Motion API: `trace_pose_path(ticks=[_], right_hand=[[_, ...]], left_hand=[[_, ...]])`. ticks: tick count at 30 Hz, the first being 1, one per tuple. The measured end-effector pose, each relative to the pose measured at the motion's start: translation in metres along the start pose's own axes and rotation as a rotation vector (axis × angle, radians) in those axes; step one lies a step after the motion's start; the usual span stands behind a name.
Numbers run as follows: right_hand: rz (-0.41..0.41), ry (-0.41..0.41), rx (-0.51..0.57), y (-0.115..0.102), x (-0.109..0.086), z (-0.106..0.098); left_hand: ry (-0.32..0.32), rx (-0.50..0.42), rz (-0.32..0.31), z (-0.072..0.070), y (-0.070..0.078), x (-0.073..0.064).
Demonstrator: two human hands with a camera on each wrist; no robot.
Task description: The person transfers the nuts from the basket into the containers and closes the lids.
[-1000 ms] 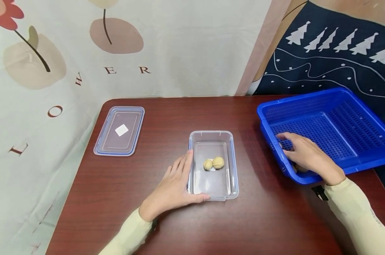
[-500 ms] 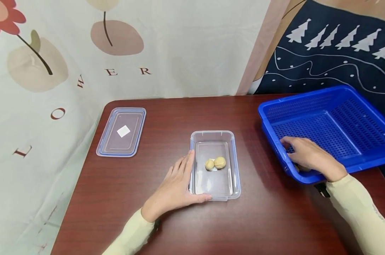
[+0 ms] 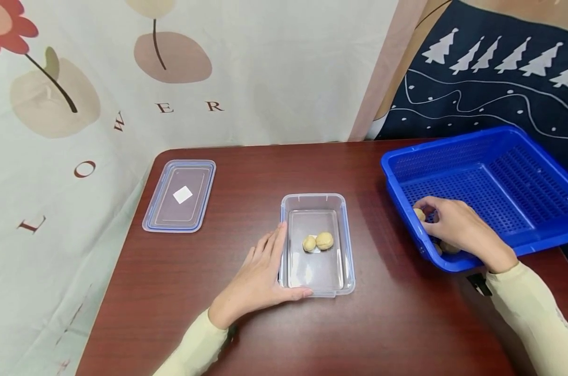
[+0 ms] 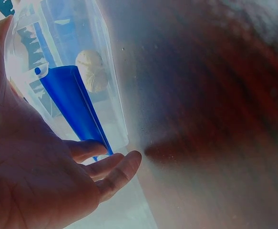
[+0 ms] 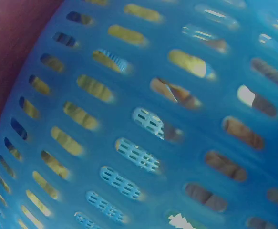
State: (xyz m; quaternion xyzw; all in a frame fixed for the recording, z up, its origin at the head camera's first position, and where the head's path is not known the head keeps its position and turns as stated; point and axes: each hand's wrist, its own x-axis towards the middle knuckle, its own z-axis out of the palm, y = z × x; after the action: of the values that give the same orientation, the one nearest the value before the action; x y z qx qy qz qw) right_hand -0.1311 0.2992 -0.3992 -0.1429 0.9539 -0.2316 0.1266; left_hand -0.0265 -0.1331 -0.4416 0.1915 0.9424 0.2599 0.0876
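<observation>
In the head view, my left hand rests against the left side of a clear plastic food container. Its fingers lie straight along that side, the thumb on the near rim. Two tan walnuts sit on the container's floor, touching. The left wrist view shows the palm beside the container wall. Inside a blue plastic basket, my right hand pinches a walnut between thumb and fingers. More walnuts lie under that hand, partly hidden.
A clear lid with a blue seal lies at the table's back left. In the right wrist view, the slotted basket wall hides the hand's work. A patterned cloth hangs behind the dark red-brown table.
A walnut now shows between my right thumb and fingers, where it was hidden half a second ago. That hand has lifted slightly. My left hand keeps its place on the container.
</observation>
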Motion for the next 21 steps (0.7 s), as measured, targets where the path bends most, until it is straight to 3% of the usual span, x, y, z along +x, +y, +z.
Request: trace_pose_path(ticks=[9,21], right_hand=[[-0.064,0.268,0.025,-0.004,-0.011,0.001],[-0.081,0.486,0.055,-0.005,-0.018,0.002]], left_hand=[[0.000,0.006,0.003,0.001,0.000,0.000],[0.020,0.015,0.004,0.003,-0.001,0.000]])
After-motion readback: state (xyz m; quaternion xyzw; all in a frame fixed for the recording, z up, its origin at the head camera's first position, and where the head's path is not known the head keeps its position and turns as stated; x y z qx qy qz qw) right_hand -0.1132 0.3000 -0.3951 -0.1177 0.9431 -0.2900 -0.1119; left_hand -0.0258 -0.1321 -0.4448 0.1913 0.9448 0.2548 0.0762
